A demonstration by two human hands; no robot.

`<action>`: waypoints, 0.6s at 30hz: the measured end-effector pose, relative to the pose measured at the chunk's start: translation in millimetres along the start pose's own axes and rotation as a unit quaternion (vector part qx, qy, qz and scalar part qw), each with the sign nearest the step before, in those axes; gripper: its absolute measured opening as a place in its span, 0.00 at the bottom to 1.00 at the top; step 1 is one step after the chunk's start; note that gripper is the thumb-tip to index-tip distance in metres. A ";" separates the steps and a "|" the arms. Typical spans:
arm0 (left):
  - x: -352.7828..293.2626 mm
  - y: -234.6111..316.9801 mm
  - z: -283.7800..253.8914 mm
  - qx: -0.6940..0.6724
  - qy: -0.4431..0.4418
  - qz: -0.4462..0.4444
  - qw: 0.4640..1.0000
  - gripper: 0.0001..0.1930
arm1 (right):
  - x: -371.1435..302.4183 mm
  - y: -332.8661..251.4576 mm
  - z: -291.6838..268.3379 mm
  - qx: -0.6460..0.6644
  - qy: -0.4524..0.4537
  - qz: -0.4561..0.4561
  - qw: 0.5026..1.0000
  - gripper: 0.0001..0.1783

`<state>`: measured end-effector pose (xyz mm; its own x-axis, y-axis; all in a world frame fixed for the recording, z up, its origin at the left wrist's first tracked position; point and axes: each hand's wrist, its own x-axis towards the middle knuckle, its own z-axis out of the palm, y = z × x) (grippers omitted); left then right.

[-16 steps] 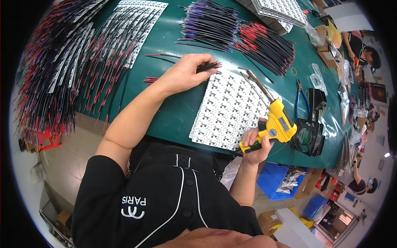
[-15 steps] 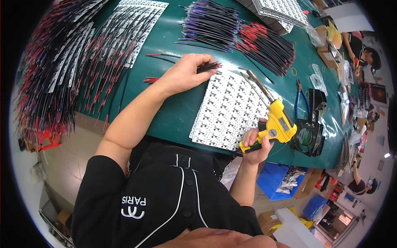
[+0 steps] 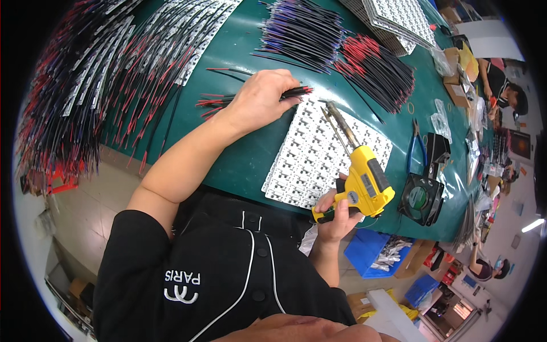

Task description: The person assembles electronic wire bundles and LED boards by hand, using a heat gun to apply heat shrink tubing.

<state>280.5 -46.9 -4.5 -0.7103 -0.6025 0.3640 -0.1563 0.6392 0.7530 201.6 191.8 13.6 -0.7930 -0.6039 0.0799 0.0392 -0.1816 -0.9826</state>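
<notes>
My left hand is closed around a small bundle of black wires with red ends, above the far left corner of a white circuit board panel. The wires' tails fan out on the left side of the wrist. In my right hand is a yellow soldering gun, gripped by its handle at the panel's near right. Its metal barrel and thin feed tube point away from me, over the panel. The tip is close to the bundle's ends but apart from them. Rows of small black parts cover the panel.
Piles of black wires and red-ended wires lie at the back. Wired panels cover the left. To the right are pliers and a black solder reel holder. A blue bin stands below the edge. Co-workers are far right.
The soldering gun has moved left in my right hand, its tip now nearer the wire ends. My left hand keeps the bundle, whose tails spread wider. The whole view has shifted slightly.
</notes>
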 end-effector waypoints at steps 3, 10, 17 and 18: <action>-1.3 -1.7 0.8 0.011 -0.001 -0.006 1.000 0.09 | -4.4 3.3 -6.6 -0.028 -0.042 0.038 0.998 0.23; -0.4 1.7 -1.3 0.019 -0.019 -0.018 0.999 0.09 | -5.8 6.3 -3.4 -0.043 -0.042 0.040 0.997 0.16; -0.1 2.4 -1.8 0.020 -0.028 -0.012 0.999 0.09 | -4.3 5.7 -2.9 -0.048 -0.050 0.053 0.996 0.15; -0.1 2.1 -1.9 0.020 -0.027 -0.013 0.999 0.09 | -4.1 5.4 -3.1 -0.048 -0.054 0.053 0.996 0.15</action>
<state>281.6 -46.4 -1.9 -0.7421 -0.5924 0.3137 -0.2011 0.6432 0.7388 203.1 195.6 7.4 -0.7171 -0.6969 -0.0117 0.0561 -0.0410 -0.9976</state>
